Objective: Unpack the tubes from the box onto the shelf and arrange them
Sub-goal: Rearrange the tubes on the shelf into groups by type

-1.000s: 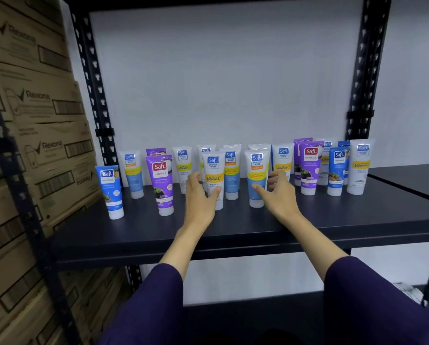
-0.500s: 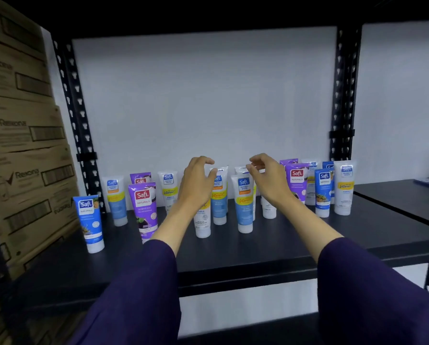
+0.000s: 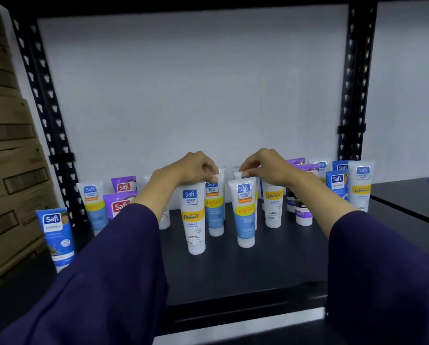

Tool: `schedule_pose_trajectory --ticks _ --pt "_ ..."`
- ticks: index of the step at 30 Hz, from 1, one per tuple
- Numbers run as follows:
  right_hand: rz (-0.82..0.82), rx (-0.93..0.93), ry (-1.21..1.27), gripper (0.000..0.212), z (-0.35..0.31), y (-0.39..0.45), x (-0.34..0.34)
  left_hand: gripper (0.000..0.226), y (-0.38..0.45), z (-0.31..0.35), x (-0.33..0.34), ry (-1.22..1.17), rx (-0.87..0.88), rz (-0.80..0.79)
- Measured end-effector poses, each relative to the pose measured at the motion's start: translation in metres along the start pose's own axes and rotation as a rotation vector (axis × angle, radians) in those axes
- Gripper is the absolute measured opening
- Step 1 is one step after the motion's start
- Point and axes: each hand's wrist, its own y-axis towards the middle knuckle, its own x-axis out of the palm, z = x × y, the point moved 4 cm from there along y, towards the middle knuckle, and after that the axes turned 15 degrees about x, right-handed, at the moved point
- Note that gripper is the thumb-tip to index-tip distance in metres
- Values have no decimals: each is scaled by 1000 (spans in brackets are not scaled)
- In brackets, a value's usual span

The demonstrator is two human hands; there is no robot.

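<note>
Several Safi tubes stand cap-down on the dark shelf [image 3: 233,270]. My left hand [image 3: 191,168] pinches the top edge of a blue-and-white tube [image 3: 215,210] standing behind a white Vitamin C tube [image 3: 194,217]. My right hand [image 3: 265,168] pinches the top of a tube [image 3: 238,174] that is mostly hidden behind a front blue-and-white tube [image 3: 245,215]. Under my right wrist stands a white tube [image 3: 273,207]. Purple tubes [image 3: 120,205] and a blue tube [image 3: 56,235] stand at the left. More tubes [image 3: 360,185] are at the right.
Stacked cardboard boxes [image 3: 9,170] fill the left side. Black perforated uprights [image 3: 46,108] [image 3: 355,83] frame the shelf against a white wall. A neighbouring dark shelf [image 3: 407,195] continues to the right. The box the tubes came from is not in view.
Both hands rose from low among the middle tubes to the tube tops and closed into pinches. The view came closer to the shelf.
</note>
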Motion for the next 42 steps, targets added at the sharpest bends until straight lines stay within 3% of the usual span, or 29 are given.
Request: schedule_pose_trajectory --ticks 4,11,22,28,34,42 --pt "-42 14 -18 21 3 3 3 19 5 -3 4 8 -21 -20" --pt "43 42 57 14 7 4 3 19 5 1 -1 2 -11 51" --pt "473 -49 333 13 -30 -17 -68 15 -3 49 -63 85 117 545" --pt "637 -70 353 13 -35 -41 -112 18 -10 103 -87 35 238 707" --pt "660 -29 335 14 -16 -74 -136 17 -9 149 -73 -47 313 693" --pt "509 121 178 13 45 -111 -103 18 3 164 11 -71 287 394"
